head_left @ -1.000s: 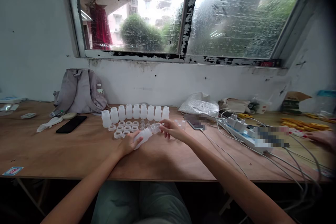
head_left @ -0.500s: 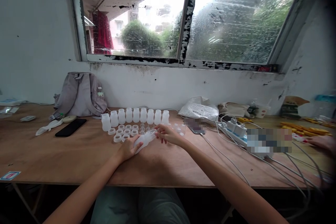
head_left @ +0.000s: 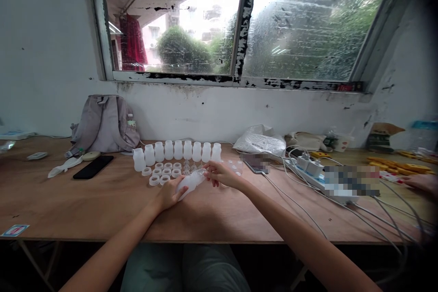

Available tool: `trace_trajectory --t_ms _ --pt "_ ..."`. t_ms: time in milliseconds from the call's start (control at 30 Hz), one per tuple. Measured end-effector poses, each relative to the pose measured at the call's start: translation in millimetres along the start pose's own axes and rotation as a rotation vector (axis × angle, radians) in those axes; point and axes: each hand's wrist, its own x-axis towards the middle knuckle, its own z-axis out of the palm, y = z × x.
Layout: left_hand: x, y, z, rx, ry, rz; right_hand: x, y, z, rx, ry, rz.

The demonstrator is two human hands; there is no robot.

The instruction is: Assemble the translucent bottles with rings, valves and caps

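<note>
A frosted white baby bottle (head_left: 189,185) lies tilted above the table, its top pointing up to the right. My left hand (head_left: 172,194) is wrapped round its lower body, thumb on the near side. At the upper end, the bent fingers of my right hand (head_left: 221,175) pinch a clear piece (head_left: 200,172); its exact shape is too small to make out. Just behind my hands are several white screw rings (head_left: 155,180) in rows and small clear teat-like parts (head_left: 186,165). Open frosted bottles (head_left: 169,150) stand upright in a line farther back.
Clear covers (head_left: 237,167) lie right of my hands, near a phone on a cable (head_left: 255,164). A power strip (head_left: 337,193) with trailing cords is farther right, beside another person's hand (head_left: 422,181) and yellow parts. At left are a black phone (head_left: 93,167) and a grey backpack (head_left: 102,123).
Both hands keep their hold on the bottle and its clear top, with only a slight shift. The whole view has moved a little.
</note>
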Motion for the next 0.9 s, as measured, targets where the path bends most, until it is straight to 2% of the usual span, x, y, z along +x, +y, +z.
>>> trace_trajectory --t_ms 167,500,733,900 --pt "-1 -2 1.9 0.032 -0.012 0.006 0 -1 1 0.036 0.02 0.022" --pt "0 -6 3.9 -0.019 -0.002 0.001 1 12 4 0.185 -0.037 0.003" --pt "1 -7 3.7 -0.024 0.007 -0.012 2 13 5 0.208 -0.042 -0.019" --pt "1 -7 2.7 0.005 0.022 -0.011 9 11 5 0.262 -0.072 0.019"
